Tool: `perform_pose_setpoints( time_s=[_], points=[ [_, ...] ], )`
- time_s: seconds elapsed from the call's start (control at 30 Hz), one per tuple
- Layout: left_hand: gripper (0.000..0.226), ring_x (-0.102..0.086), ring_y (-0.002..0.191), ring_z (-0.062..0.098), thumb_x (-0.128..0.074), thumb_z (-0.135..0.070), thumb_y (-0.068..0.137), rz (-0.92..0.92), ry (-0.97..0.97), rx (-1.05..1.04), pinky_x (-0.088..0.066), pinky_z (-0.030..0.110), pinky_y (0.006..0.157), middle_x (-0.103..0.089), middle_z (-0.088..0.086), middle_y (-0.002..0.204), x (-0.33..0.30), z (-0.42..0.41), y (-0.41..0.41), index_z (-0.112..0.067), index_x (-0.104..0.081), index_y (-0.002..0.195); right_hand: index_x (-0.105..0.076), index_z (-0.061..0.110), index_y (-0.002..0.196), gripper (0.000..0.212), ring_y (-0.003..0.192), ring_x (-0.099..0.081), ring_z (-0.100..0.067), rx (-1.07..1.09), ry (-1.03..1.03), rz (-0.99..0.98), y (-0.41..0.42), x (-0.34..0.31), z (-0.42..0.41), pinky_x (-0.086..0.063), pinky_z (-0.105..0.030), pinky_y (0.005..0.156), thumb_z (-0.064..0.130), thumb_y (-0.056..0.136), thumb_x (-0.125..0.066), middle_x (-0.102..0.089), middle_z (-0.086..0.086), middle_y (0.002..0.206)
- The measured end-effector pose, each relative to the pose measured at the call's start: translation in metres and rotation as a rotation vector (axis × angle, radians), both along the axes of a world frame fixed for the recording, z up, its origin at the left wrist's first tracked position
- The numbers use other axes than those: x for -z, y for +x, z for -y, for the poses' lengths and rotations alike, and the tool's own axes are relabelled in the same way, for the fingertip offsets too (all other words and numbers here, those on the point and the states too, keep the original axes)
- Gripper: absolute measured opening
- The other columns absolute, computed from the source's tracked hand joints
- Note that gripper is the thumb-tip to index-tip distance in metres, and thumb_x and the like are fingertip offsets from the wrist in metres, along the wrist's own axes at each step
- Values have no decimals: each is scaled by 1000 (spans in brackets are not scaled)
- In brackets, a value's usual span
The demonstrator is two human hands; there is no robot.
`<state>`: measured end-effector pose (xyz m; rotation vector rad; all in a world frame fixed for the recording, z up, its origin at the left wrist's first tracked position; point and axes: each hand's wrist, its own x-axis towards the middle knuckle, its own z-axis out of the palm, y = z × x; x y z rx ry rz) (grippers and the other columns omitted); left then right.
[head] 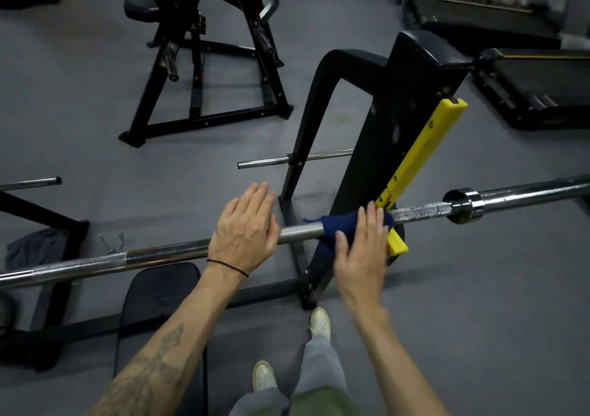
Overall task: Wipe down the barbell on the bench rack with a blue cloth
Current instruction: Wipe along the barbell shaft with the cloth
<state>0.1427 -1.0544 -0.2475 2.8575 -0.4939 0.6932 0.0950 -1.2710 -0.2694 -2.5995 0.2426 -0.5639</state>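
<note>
A chrome barbell (pixel 297 233) lies across the bench rack, running from the lower left up to the right edge, with a collar (pixel 463 205) near its right end. A dark blue cloth (pixel 338 227) is draped over the bar beside the rack's yellow hook (pixel 415 166). My right hand (pixel 362 249) lies flat on the cloth with straight fingers, pressing it on the bar. My left hand (pixel 245 233) rests on the bar to the left, fingers straight and extended over it. The bar under both hands is hidden.
The black rack upright (pixel 376 147) rises just behind the cloth. A black bench pad (pixel 159 307) sits below the bar. A grey rag (pixel 32 249) lies on the floor at left. Other black machines (pixel 204 58) and treadmills (pixel 526 86) stand farther off.
</note>
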Motion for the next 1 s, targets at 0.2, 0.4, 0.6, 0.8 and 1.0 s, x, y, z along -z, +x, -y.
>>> perform_pose_setpoints(
  time_s=[0.2, 0.4, 0.6, 0.8, 1.0],
  points=[
    [45, -51, 137, 29, -48, -26, 98, -2, -39, -4, -45, 43, 107, -57, 16, 145, 2, -4, 0, -3, -59, 136, -26, 2, 159, 72, 159, -8, -24, -333, -46, 5, -15, 2, -50, -10, -42, 129, 52, 108, -31, -18, -12, 170],
    [45, -53, 135, 29, -48, -26, 98, 5, -42, 3, -46, 45, 107, -58, 16, 143, 2, -2, -1, -3, -60, 135, -29, 3, 159, 68, 159, -8, -21, -60, 26, 18, -6, 0, -2, -17, -52, 126, 48, 108, -31, -18, -8, 170],
    [45, -53, 135, 29, -48, -25, 97, -4, -62, 10, -46, 44, 108, -58, 17, 143, 1, -6, -2, -3, -60, 135, -27, 3, 159, 69, 158, -11, -24, -435, -121, 21, -21, 3, -45, -14, -41, 128, 50, 109, -31, -20, -12, 169],
    [43, -55, 133, 29, -46, -25, 99, 23, -48, 20, -46, 44, 106, -60, 16, 141, 1, -2, -4, -3, -63, 133, -31, 4, 158, 66, 159, -8, -22, -31, 40, 41, -4, 2, -4, -16, -53, 126, 44, 107, -36, -20, -8, 170],
    [43, -55, 134, 29, -48, -23, 98, 31, -66, 18, -48, 44, 106, -60, 16, 141, 0, -5, -2, -3, -63, 132, -31, 6, 159, 66, 158, -14, -21, -449, -188, 10, -7, -1, -23, -16, -44, 128, 47, 107, -38, -25, -8, 168]
  ],
)
